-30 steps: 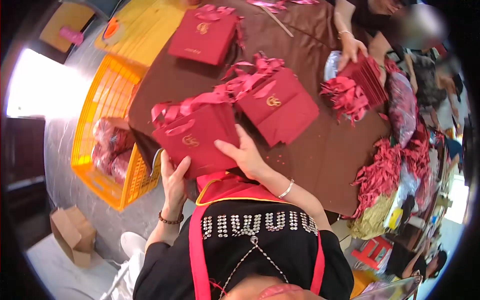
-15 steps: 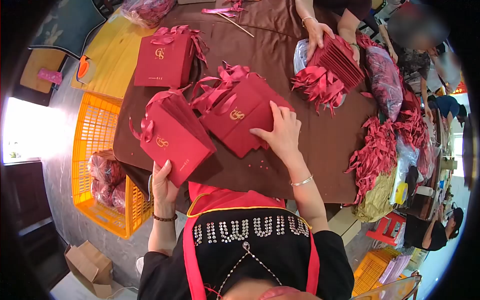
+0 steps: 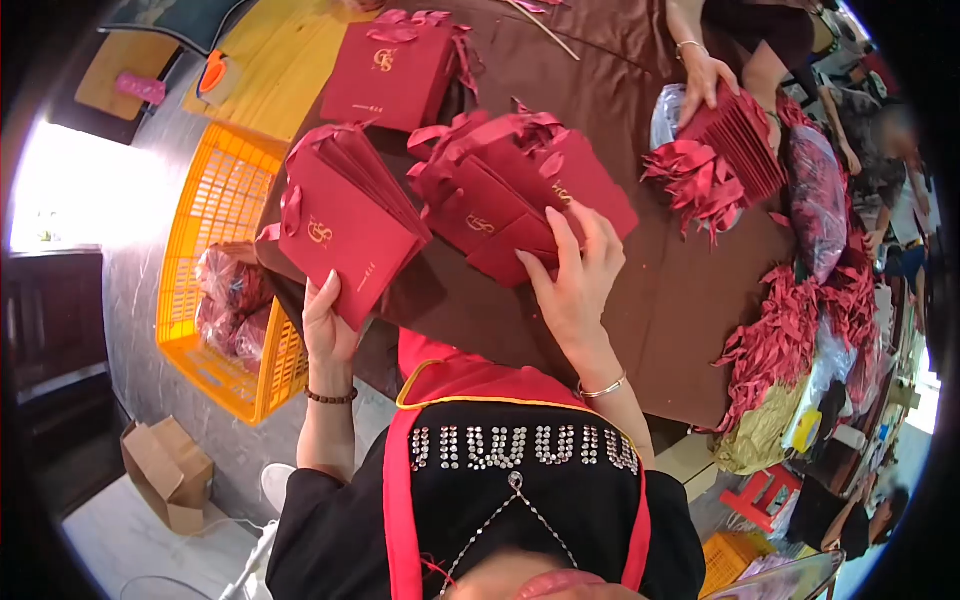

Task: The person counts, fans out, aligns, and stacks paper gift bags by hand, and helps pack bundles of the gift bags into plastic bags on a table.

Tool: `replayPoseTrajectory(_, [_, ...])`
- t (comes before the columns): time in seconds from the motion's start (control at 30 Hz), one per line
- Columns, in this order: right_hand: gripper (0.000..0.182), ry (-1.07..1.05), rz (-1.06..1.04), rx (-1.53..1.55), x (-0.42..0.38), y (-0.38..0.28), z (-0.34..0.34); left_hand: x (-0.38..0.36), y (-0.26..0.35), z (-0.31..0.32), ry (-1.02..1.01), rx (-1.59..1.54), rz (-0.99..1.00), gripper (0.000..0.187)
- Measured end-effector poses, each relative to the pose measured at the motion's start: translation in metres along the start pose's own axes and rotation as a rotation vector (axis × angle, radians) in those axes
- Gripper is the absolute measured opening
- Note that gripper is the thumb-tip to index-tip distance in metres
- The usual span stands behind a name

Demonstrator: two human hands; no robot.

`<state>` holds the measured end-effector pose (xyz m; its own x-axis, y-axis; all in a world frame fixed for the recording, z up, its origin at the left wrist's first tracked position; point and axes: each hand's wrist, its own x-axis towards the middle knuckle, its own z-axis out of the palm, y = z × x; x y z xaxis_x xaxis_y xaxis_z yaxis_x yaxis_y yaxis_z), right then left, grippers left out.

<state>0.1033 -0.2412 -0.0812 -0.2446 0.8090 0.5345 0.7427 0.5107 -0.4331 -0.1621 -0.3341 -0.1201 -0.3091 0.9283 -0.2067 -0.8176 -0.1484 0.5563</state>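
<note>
My left hand (image 3: 330, 322) grips the lower corner of a fanned stack of red paper gift bags (image 3: 345, 235) with ribbon handles and a gold logo. The thumb lies on the front face. Beside it, several more red gift bags (image 3: 490, 215) lie spread over one another on the table, ribbons toward the far side. My right hand (image 3: 583, 265) has its thumb and fingers on the right part of this group, gripping bags there. The fingers partly cover a second gold logo. How many bags they hold is hidden.
Another stack of red bags (image 3: 385, 75) stands at the far left of the brown-covered table (image 3: 640, 330). Across from me, a co-worker's hands (image 3: 708, 85) hold a thick bag stack (image 3: 735, 150). Ribbon bundles (image 3: 770, 330) hang at the right edge; a yellow crate (image 3: 215, 375) stands left.
The bags under my right hand have spread apart, uncovering another logo at the right. My left hand still holds its stack. The whole view has shifted somewhat.
</note>
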Motion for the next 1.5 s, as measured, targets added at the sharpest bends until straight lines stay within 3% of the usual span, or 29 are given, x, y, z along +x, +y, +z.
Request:
replayPoseTrajectory(0.17, [0.044,0.118,-0.108,-0.166,-0.002,-0.013,0.003,-0.005,0.013,-0.006,0.015,-0.009,0.063,0.039])
replayPoseTrajectory(0.23, [0.038,-0.039,-0.200,0.131,-0.007,-0.015,0.009,-0.008,0.017,-0.007,-0.004,-0.007,0.091,0.040])
replayPoseTrajectory(0.27, [0.038,0.010,-0.334,0.178,-0.008,-0.021,0.013,-0.010,0.019,-0.006,0.007,-0.009,0.100,0.040])
replayPoseTrajectory(0.43, [0.043,-0.285,-0.648,0.168,-0.027,-0.062,0.025,-0.014,0.028,-0.009,0.039,-0.079,0.155,0.038])
replayPoseTrajectory(0.6, [0.056,-0.489,-0.689,0.212,-0.041,-0.089,0.034,-0.024,0.030,-0.036,0.140,-0.038,0.213,0.039])
replayPoseTrajectory(0.7, [0.054,-0.764,-0.625,0.190,-0.047,-0.093,0.044,-0.040,0.033,-0.040,0.227,-0.035,0.203,0.043])
replayPoseTrajectory(0.73, [0.054,-0.761,-0.630,0.185,-0.052,-0.091,0.052,-0.049,0.037,-0.035,0.222,-0.039,0.207,0.043])
replayPoseTrajectory(0.8, [0.048,-0.829,-0.530,0.502,-0.057,-0.081,0.065,-0.063,0.044,-0.021,0.188,0.078,0.191,0.046])
replayPoseTrajectory(0.87, [0.038,-0.771,-0.512,0.572,-0.055,-0.072,0.066,-0.070,0.034,-0.010,0.206,0.109,0.110,0.052])
replayPoseTrajectory(0.93, [0.027,-0.863,-0.216,0.444,-0.047,-0.055,0.062,-0.070,-0.004,-0.006,0.296,0.463,0.180,0.054])
replayPoseTrajectory(0.97, [0.018,-0.802,-0.123,0.412,-0.042,-0.052,0.056,-0.067,-0.016,-0.001,0.317,0.462,0.185,0.057])
replayPoseTrajectory(1.07, [0.017,-0.679,-0.256,0.574,-0.039,-0.038,0.058,-0.063,-0.025,-0.005,0.318,0.625,0.124,0.054])
replayPoseTrajectory(1.1, [0.021,-1.057,-0.374,0.379,-0.020,-0.041,0.048,-0.062,-0.020,0.014,0.327,0.545,0.067,0.050])
replayPoseTrajectory(1.17, [0.028,-1.046,-0.146,0.672,-0.027,-0.025,0.047,-0.063,-0.020,0.009,0.274,0.506,0.056,0.047])
replayPoseTrajectory(1.2, [0.030,-1.102,-0.079,0.584,-0.010,-0.027,0.022,-0.059,-0.017,-0.001,0.248,0.847,0.121,0.050])
replayPoseTrajectory(1.23, [0.031,-1.014,-0.136,0.511,-0.006,-0.020,0.025,-0.053,-0.016,-0.032,0.352,1.029,0.097,0.054])
replayPoseTrajectory(1.27, [0.031,-0.904,-0.074,0.419,0.001,-0.020,0.025,-0.048,-0.015,-0.065,0.281,1.002,0.123,0.058])
replayPoseTrajectory(1.3, [0.033,-0.566,-0.094,0.308,0.006,-0.011,0.027,-0.049,-0.016,-0.046,0.335,0.981,0.084,0.068])
replayPoseTrajectory(1.33, [0.037,-0.416,-0.039,0.274,0.018,-0.006,0.025,-0.059,-0.015,-0.023,0.421,0.954,0.045,0.079])
replayPoseTrajectory(1.37, [0.049,-0.228,-0.072,0.158,0.026,0.002,0.028,-0.048,-0.027,-0.017,0.378,0.934,0.039,0.079])
replayPoseTrajectory(1.4, [0.049,-0.212,-0.075,0.129,0.033,0.009,0.023,-0.042,-0.034,-0.006,0.340,0.891,0.021,0.077])
replayPoseTrajectory(1.5, [0.072,-0.172,-0.019,-0.124,0.050,0.020,0.031,-0.030,-0.034,0.024,0.277,0.802,-0.008,0.073])
